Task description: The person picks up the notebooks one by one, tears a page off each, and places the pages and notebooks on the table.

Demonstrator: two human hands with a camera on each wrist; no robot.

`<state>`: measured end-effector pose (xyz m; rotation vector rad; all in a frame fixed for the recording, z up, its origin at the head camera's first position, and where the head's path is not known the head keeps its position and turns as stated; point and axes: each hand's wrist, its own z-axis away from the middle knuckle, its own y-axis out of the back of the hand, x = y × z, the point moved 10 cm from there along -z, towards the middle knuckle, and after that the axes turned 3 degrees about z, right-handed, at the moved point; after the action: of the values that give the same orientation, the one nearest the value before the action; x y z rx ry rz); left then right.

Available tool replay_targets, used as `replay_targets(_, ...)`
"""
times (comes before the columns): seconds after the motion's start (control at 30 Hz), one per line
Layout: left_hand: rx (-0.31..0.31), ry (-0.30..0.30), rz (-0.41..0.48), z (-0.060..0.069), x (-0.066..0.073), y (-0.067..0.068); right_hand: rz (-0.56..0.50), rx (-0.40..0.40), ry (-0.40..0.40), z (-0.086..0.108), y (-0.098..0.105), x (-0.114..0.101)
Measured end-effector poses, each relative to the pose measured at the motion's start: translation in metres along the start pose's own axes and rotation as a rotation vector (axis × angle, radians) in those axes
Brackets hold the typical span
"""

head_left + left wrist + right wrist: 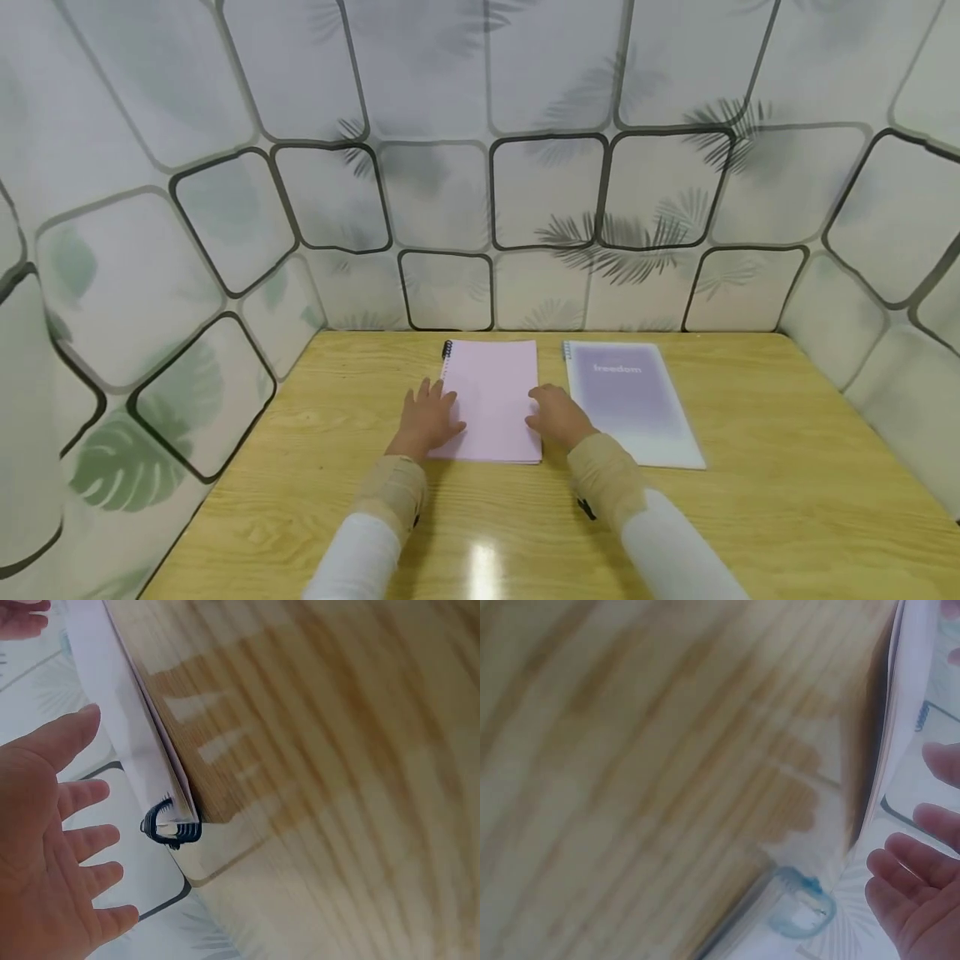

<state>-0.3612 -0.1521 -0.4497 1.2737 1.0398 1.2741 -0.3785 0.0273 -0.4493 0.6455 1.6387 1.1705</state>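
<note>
A pink spiral notebook (pixel 495 400) lies on the wooden table, its black coil (pixel 172 823) along the left edge. Over its left edge is my left hand (pixel 427 417), fingers spread; the left wrist view shows this hand (pixel 45 847) with straight fingers beside the coil. At the notebook's right edge is my right hand (pixel 558 417), fingers slightly bent; in the right wrist view the same hand (pixel 922 885) has relaxed fingers and holds nothing. Whether either hand touches the notebook I cannot tell.
A purple and white notebook (pixel 630 408) marked "freedom" lies on the table (pixel 300 517) to the right, its coil (pixel 802 904) near my right hand. Patterned fabric walls (pixel 442 192) with dark outlines and leaf prints stand behind the table and at both sides.
</note>
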Motion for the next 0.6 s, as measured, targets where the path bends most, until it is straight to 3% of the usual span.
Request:
replay_targets(0.2,-0.034,-0.067,-0.045,0.001,0.006,-0.006,0.042,-0.007,0.0,-0.003,-0.004,-0.004)
replay_targets(0.43,-0.201,-0.314,-0.036,0.013,0.035,-0.026,0.081,-0.024,-0.021,-0.003,-0.01,0.0)
replay_targets(0.5,-0.213,-0.36,-0.053,0.016,0.04,-0.029,0.099,-0.024,-0.014,-0.004,-0.011,0.0)
replay_targets(0.6,-0.197,-0.421,-0.154,0.019,0.046,-0.03,0.121,-0.017,0.011,-0.004,-0.012,-0.002)
